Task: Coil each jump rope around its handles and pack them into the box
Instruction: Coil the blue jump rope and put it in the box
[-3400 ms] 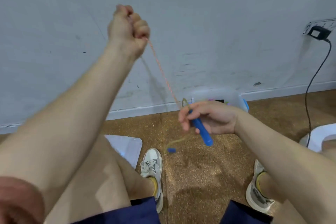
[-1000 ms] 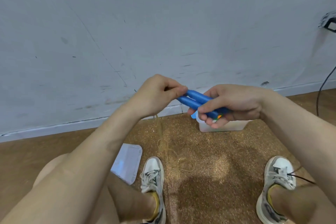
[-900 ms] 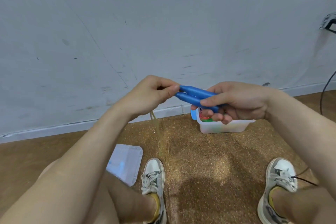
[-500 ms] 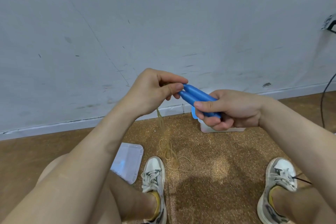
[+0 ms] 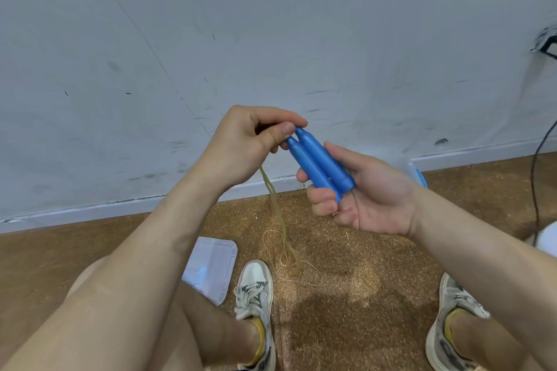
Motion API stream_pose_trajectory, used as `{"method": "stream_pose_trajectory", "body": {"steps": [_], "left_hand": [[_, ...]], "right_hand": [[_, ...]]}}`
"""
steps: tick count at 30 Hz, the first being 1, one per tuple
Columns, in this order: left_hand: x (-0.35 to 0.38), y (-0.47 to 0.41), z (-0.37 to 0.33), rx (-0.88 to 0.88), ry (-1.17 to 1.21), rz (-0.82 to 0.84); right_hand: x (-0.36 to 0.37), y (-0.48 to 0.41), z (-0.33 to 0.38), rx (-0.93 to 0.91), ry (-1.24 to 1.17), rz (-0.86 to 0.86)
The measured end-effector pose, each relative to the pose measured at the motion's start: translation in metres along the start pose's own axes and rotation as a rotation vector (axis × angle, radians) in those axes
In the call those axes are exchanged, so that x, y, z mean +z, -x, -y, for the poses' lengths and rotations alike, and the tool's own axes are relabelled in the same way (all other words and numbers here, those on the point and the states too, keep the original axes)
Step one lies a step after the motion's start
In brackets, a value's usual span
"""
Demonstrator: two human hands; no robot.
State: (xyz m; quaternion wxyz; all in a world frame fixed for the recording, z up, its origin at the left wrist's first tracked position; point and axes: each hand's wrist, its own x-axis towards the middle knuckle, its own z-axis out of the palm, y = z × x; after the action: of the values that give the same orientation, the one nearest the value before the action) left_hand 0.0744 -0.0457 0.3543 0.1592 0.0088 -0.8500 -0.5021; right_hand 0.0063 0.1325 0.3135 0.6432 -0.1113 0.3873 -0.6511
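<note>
Two blue jump rope handles (image 5: 319, 161) lie side by side across the palm and fingers of my right hand (image 5: 361, 193), tips pointing up-left. My left hand (image 5: 250, 141) pinches at the handles' tips, where the rope comes out. The thin tan rope (image 5: 277, 214) hangs from my left hand down to the floor and ends in loose loops between my feet. The clear plastic box (image 5: 417, 172) with a blue latch is mostly hidden behind my right hand, near the wall.
The clear box lid (image 5: 211, 265) lies flat on the cork floor by my left shoe (image 5: 254, 295). My right shoe (image 5: 452, 319) is at the lower right. A black cable (image 5: 539, 159) hangs down the wall at the far right.
My right hand turned palm-up and opened around the handles, which now tilt more steeply. My left hand stayed pinched at their tips. The box slid behind my right hand.
</note>
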Motion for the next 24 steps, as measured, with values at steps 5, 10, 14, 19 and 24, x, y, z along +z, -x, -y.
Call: {"method": "stream_pose_trajectory", "body": {"steps": [5, 10, 14, 19, 24], "left_hand": [[-0.001, 0.000, 0.002, -0.021, 0.017, 0.032], [-0.007, -0.003, 0.007, -0.053, 0.058, 0.056], [-0.008, -0.006, 0.014, -0.117, 0.304, 0.060], [0.033, -0.005, 0.025, -0.215, 0.344, -0.029], [0.055, -0.002, 0.029, -0.045, -0.536, 0.170]], "right_hand": [[0.001, 0.003, 0.004, -0.017, -0.014, -0.029], [0.004, 0.002, 0.004, -0.084, 0.152, -0.100], [0.012, -0.002, 0.002, -0.141, 0.181, -0.146], [0.014, -0.006, 0.008, -0.300, -0.011, -0.298], [0.003, -0.010, 0.009, -0.367, 0.081, -0.443]]}}
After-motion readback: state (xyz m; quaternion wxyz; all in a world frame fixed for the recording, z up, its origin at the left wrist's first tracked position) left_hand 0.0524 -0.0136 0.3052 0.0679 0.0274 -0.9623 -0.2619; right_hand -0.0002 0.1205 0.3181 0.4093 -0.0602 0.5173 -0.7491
